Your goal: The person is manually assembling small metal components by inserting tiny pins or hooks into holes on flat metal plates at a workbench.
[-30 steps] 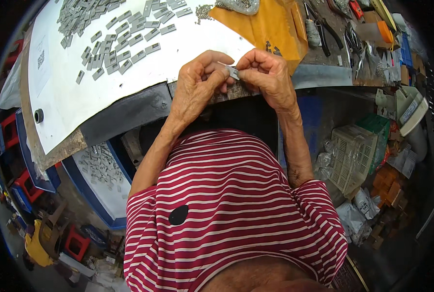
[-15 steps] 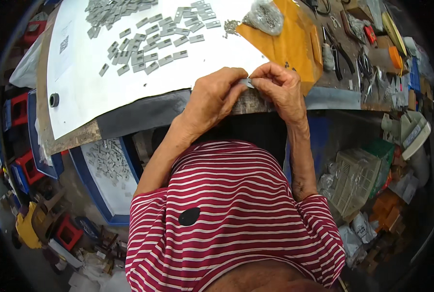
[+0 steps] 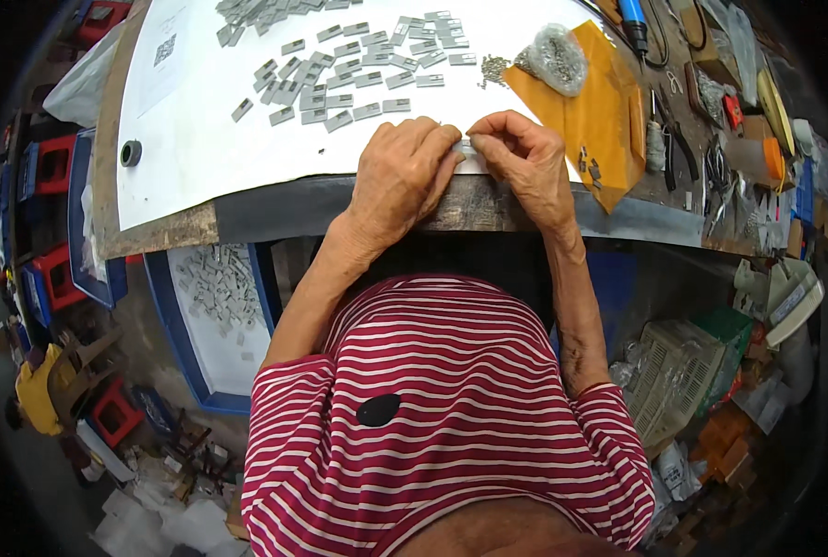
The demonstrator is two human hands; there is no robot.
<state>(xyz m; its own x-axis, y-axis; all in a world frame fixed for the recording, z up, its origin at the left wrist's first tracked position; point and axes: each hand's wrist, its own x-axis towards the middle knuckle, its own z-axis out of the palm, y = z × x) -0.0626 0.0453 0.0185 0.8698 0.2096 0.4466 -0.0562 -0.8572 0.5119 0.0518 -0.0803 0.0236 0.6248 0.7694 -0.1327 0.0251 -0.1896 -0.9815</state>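
Note:
At the front edge of the work table my left hand [image 3: 403, 178] is closed, its thumb and fingertips pinching a small grey rectangular piece [image 3: 468, 146]. Only a sliver of this piece shows between the fingers. My right hand [image 3: 531, 169] meets it from the other side, thumb and forefinger pressed together at the piece's right end. Whether a tiny part sits in that right pinch is hidden. Beyond both hands, many similar flat grey pieces with a dark slot [image 3: 339, 79] lie scattered on a white sheet [image 3: 214, 153].
Tiny metal parts [image 3: 495, 71] lie beside a clear plastic bag [image 3: 559, 60] on an orange envelope [image 3: 609, 121]. Pliers [image 3: 679, 148] and other tools are at the right. A black ring [image 3: 130, 153] sits far left. Below, a blue-rimmed tray [image 3: 219, 357] holds more grey pieces.
The view has shifted, so the table's things appear farther right. Against the sheet, both hands have moved somewhat left. The fingertips stay together around the small grey piece, which is now more covered.

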